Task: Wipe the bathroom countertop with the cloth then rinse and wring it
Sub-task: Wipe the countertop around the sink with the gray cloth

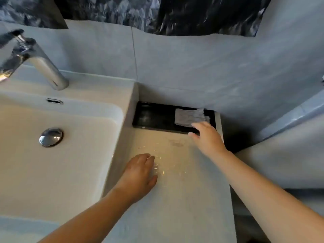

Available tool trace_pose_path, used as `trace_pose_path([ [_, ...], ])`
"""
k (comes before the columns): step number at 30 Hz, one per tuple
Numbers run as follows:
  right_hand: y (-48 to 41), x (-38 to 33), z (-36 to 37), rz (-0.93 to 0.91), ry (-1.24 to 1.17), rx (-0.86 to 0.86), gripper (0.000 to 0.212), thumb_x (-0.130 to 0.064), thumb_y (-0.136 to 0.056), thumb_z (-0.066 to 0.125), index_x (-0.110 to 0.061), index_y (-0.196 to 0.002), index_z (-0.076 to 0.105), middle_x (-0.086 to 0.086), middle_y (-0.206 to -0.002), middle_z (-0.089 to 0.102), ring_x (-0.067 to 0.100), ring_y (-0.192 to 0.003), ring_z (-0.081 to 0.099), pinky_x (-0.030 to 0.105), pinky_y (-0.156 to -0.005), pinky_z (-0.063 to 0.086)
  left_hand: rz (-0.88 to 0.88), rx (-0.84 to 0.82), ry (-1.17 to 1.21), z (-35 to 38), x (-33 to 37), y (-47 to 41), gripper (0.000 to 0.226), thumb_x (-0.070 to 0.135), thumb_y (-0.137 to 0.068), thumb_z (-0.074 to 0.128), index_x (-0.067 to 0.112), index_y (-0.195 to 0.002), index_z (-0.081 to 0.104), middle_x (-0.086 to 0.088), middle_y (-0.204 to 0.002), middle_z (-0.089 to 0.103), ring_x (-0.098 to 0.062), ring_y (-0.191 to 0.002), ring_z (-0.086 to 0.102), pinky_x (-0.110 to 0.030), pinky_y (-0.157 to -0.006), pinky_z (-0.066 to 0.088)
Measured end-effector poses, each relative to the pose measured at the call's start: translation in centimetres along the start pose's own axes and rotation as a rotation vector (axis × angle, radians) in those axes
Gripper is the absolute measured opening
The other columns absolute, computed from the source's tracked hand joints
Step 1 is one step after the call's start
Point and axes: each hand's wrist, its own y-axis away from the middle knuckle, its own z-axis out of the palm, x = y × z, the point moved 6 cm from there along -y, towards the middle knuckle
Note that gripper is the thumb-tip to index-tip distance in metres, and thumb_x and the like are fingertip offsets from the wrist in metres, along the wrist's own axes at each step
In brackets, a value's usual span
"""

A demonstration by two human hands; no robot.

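The cloth (190,117) lies crumpled in the right half of a black tray (154,118) set against the back wall, right of the sink (57,155); its long axis runs left to right along the wall. The right hand (206,137) reaches over the tray's front edge, fingers (197,125) extended and loosely spread, tips at the cloth's near edge, nothing gripped. The left hand (140,174) rests flat on the table (175,199), fingers together, empty.
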Motion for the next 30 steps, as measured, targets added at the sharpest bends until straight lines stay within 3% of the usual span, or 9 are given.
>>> trace_pose_path([
  [5,-4.9,1.4,2.6,-0.01,0.142,-0.033,0.057,-0.04,-0.093,0.055,-0.02,-0.144,0.039,0.012,-0.151,0.031,0.031,-0.14,0.026,0.047,-0.111,0.031,-0.009,0.011,-0.067,2.7,-0.4,-1.2,0.063,0.048,-0.084,0.043,0.008,-0.133,0.05,-0.013,-0.133,0.054,-0.031,-0.119,0.054,-0.041,-0.098,0.045],
  [10,-7.1,2.0,4.3,-0.049,0.171,0.007,0.057,-0.046,-0.085,0.063,-0.02,-0.134,0.052,0.009,-0.135,0.048,0.029,-0.128,0.041,0.051,-0.101,0.039,-0.051,-0.037,-0.115,4.4,-1.4,-1.1,0.065,0.057,-0.091,0.035,0.017,-0.142,0.039,-0.008,-0.144,0.044,-0.029,-0.131,0.043,-0.044,-0.103,0.041],
  [19,-7.7,2.4,4.7,-0.057,0.237,0.225,0.055,-0.051,-0.073,0.073,-0.021,-0.119,0.065,0.007,-0.114,0.059,0.031,-0.111,0.053,0.049,-0.089,0.042,-0.095,-0.024,-0.119,4.7,-1.4,-1.4,0.061,0.062,-0.09,0.031,0.024,-0.136,0.046,-0.003,-0.138,0.05,-0.023,-0.126,0.038,-0.043,-0.101,0.037],
  [22,-8.3,2.3,4.5,-0.033,0.222,0.289,0.041,-0.04,-0.076,0.073,-0.021,-0.112,0.068,0.007,-0.109,0.06,0.031,-0.107,0.054,0.045,-0.086,0.041,-0.099,-0.043,-0.125,5.0,-1.4,-1.2,0.063,0.064,-0.091,0.03,0.024,-0.138,0.044,-0.003,-0.141,0.048,-0.024,-0.128,0.035,-0.039,-0.108,0.024],
  [25,-8.8,2.0,4.1,0.019,0.163,0.336,0.026,-0.033,-0.083,0.068,-0.017,-0.103,0.07,0.008,-0.101,0.062,0.03,-0.099,0.055,0.043,-0.082,0.04,-0.101,-0.05,-0.126,5.1,-1.5,-1.2,0.065,0.064,-0.091,0.029,0.023,-0.138,0.044,-0.003,-0.141,0.048,-0.023,-0.129,0.032,-0.038,-0.104,0.017],
  [27,-8.7,1.9,3.4,0.019,0.065,0.384,0.021,-0.031,-0.087,0.064,-0.011,-0.094,0.07,0.008,-0.09,0.062,0.029,-0.087,0.058,0.039,-0.075,0.042,-0.103,-0.04,-0.131,5.2,-1.6,-1.2,0.065,0.065,-0.091,0.028,0.024,-0.139,0.043,-0.002,-0.141,0.048,-0.023,-0.129,0.033,-0.037,-0.106,0.019],
  [30,-7.1,1.7,1.2,0.019,-0.142,0.479,0.024,-0.029,-0.093,0.057,-0.007,-0.085,0.065,0.001,-0.082,0.055,0.017,-0.074,0.053,0.016,-0.059,0.033,-0.114,-0.036,-0.13,5.2,-1.6,-1.3,0.064,0.065,-0.09,0.028,0.024,-0.137,0.044,-0.002,-0.14,0.05,-0.022,-0.127,0.034,-0.042,-0.103,0.033],
])
